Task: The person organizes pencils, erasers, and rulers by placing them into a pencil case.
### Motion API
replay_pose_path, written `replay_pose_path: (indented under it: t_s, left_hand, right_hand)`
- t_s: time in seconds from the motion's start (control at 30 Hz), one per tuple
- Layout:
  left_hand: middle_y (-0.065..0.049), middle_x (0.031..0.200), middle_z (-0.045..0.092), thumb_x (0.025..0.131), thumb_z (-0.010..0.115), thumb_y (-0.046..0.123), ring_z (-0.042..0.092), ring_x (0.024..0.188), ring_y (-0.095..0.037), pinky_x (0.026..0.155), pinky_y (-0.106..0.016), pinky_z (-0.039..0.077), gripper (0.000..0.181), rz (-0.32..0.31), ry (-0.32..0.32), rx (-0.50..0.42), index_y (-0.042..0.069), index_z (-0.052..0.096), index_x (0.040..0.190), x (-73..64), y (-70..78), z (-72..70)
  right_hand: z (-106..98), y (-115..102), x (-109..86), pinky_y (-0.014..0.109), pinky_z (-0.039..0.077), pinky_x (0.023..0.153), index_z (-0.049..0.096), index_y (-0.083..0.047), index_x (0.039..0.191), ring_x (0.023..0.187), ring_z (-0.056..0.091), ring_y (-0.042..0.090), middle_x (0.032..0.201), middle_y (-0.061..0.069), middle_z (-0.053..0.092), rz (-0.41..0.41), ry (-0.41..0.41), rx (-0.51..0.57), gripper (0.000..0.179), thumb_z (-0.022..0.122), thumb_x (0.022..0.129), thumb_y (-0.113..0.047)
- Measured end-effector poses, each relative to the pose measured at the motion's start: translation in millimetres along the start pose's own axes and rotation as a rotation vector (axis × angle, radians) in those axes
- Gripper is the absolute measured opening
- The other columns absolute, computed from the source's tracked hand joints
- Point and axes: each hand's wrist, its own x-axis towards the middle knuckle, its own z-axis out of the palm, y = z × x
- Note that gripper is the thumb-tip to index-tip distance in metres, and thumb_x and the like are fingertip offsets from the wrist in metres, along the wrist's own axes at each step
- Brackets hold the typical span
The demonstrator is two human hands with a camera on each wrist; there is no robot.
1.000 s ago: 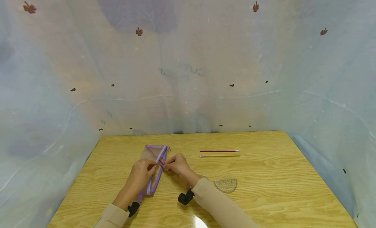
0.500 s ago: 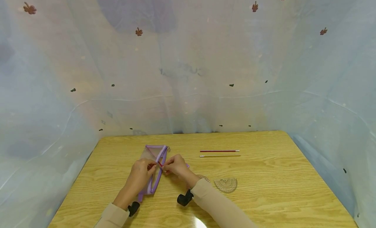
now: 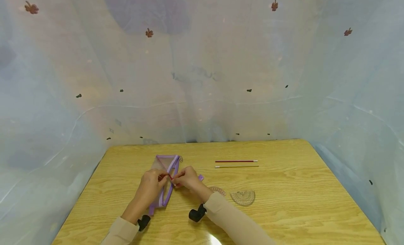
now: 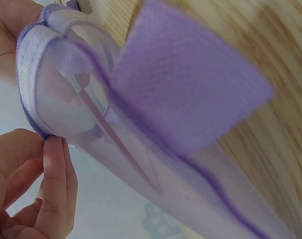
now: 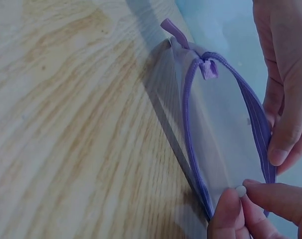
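A purple-edged translucent mesh pencil case (image 3: 156,163) lies on the table with its zipped mouth parted. My left hand (image 3: 150,184) pinches one zipper edge and holds it up, as the left wrist view also shows at the fingers (image 4: 54,169). Between the fingertips of my right hand (image 3: 189,180) is the end of a dark red pencil (image 3: 170,177). Through the mesh in the left wrist view, the pencil's shaft (image 4: 116,137) slants inside the case. Its whitish end (image 5: 241,190) shows at the right fingertips in the right wrist view.
To the right on the wooden table (image 3: 293,189) lie a red pencil (image 3: 233,161) and a yellow pencil (image 3: 238,166), both with white-tipped ends. A clear protractor (image 3: 243,198) lies nearer, beside another partly hidden one (image 3: 218,191). Something purple (image 3: 201,177) peeks out behind the right hand.
My right hand has shifted slightly left and towards me, and less of the pencil shows outside the case. The left hand keeps its hold on the case's edge.
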Motion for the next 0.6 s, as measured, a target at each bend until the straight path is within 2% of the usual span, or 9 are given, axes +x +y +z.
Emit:
replay_pose_path:
  t_s: [0.17,0.33,0.6]
  left_hand:
    - [-0.004,0.079,0.068,0.089,0.073,0.002,0.065,0.072,-0.015,0.059,-0.025,0.054,0.006,0.002,-0.001,0.003,0.003,0.077,0.085,1.8,0.8,-0.8]
    - [-0.004,0.078,0.069,0.086,0.075,-0.001,0.065,0.07,-0.015,0.057,-0.023,0.053,0.005,0.023,0.012,0.007,0.003,0.077,0.083,3.1,1.8,1.4]
    - [-0.006,0.079,0.07,0.086,0.075,-0.001,0.067,0.07,-0.016,0.058,-0.024,0.054,0.003,0.009,0.031,0.001,-0.003,0.077,0.088,2.7,1.8,1.6]
  right_hand:
    - [2.3,-0.8,-0.9,0.04,0.061,0.064,0.072,0.015,0.085,0.069,0.071,0.038,0.074,0.018,0.07,-0.01,0.001,-0.001,0.005,0.072,0.08,0.016]
    - [2.8,0.4,-1.7,0.04,0.061,0.064,0.071,0.016,0.085,0.064,0.07,0.029,0.074,0.017,0.07,-0.004,-0.009,0.013,0.004,0.071,0.082,0.016]
    - [7.6,2.8,-1.6,0.039,0.061,0.064,0.072,0.014,0.086,0.06,0.069,0.023,0.072,0.014,0.07,0.015,-0.018,0.009,0.004,0.072,0.082,0.015]
